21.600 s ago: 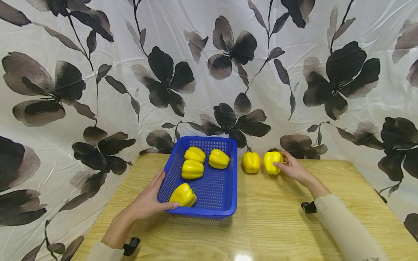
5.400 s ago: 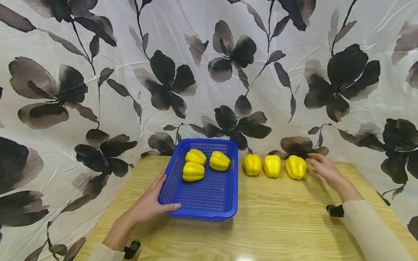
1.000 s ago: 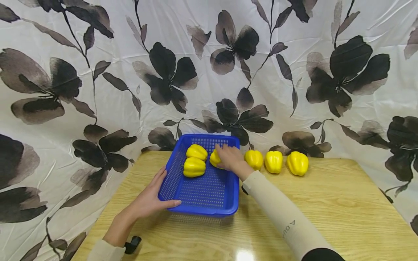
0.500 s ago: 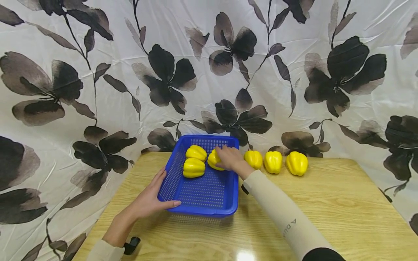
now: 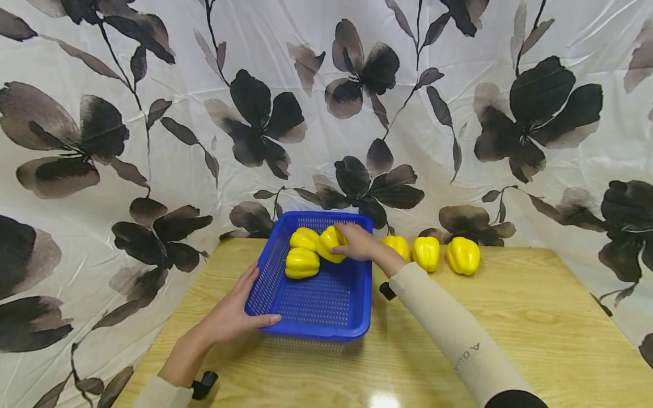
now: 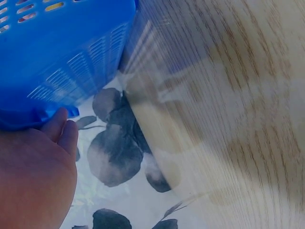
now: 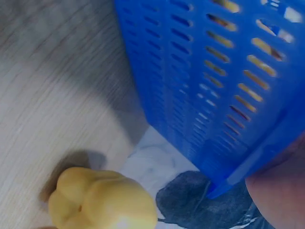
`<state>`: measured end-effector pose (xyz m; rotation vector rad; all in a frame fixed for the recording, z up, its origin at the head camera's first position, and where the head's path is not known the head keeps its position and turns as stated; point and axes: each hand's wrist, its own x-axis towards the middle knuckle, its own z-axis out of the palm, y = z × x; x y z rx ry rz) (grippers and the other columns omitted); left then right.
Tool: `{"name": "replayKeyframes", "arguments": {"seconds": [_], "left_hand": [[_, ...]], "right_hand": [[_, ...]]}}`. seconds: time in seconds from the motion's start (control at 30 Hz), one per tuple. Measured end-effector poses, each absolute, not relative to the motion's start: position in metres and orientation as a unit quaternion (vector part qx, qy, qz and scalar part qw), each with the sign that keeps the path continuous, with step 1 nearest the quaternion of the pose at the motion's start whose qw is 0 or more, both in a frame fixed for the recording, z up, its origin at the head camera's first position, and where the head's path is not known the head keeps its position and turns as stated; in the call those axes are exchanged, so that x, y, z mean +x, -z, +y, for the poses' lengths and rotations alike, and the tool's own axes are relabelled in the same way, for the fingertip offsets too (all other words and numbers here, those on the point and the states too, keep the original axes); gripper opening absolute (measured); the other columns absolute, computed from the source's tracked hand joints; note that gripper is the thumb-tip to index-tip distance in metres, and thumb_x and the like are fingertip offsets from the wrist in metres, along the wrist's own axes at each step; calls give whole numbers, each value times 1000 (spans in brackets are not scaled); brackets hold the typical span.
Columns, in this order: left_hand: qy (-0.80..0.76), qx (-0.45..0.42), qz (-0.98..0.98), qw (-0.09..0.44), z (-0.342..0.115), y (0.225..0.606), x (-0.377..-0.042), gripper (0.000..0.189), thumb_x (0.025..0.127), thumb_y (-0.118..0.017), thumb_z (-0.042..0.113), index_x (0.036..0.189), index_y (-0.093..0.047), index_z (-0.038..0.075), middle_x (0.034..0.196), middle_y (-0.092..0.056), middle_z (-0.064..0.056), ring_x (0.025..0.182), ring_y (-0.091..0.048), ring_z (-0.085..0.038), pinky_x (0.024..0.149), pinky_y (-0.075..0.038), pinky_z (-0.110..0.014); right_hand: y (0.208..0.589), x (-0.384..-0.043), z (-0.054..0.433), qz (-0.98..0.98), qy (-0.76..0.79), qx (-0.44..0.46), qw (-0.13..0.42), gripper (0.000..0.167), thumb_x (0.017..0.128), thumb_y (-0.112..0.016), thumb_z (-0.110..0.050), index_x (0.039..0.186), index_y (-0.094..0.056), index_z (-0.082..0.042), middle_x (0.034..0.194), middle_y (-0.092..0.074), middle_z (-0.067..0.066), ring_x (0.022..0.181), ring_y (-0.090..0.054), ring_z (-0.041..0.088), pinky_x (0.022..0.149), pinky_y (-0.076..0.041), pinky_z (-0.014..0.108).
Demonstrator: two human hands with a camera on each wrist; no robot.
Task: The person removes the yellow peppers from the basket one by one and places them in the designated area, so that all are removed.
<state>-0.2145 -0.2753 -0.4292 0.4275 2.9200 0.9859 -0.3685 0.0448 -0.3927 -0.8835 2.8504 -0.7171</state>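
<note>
My right hand reaches over the right rim of a blue perforated plastic basket and grips a yellow bell pepper, which looks tilted. Two more yellow bell peppers lie to its left in the basket, one behind the other; the held one overlaps the rear one in the head view. At the basket's front left corner, my left hand holds the rim, thumb over the top and fingers along the outer left side. In the left wrist view, fingertips show at the basket's rim.
Right of the basket, three yellow bell peppers stand in a row at the table's back: one by the basket, a middle one and a right one. Behind the wooden table hangs a flower-printed curtain.
Earlier, the pepper at the basket's front left went out, and the row outside grew to three. In the last second my right hand has shifted the pepper at the basket's right leftward and tilted it.
</note>
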Motion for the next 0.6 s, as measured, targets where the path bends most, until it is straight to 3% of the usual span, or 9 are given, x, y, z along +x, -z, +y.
{"name": "replayKeyframes", "arguments": {"seconds": [0.2, 0.6], "left_hand": [[-316, 136, 939, 21, -276, 428, -215, 126, 78, -80, 63, 165, -8, 7, 172, -1, -14, 152, -17, -49, 113, -25, -73], [-312, 139, 940, 15, -275, 427, -214, 124, 79, -80, 62, 165, -9, 6, 172, -2, -14, 150, -20, -50, 112, -27, -73]], "right_hand": [[388, -364, 49, 905, 300, -300, 38, 71, 96, -72, -32, 150, -44, 4, 135, -61, 18, 118, -59, 30, 102, -49, 44], [382, -343, 59, 873, 406, -262, 71, 65, 96, -72, -33, 149, -48, -3, 139, -60, 18, 121, -62, 33, 99, -53, 45]]}}
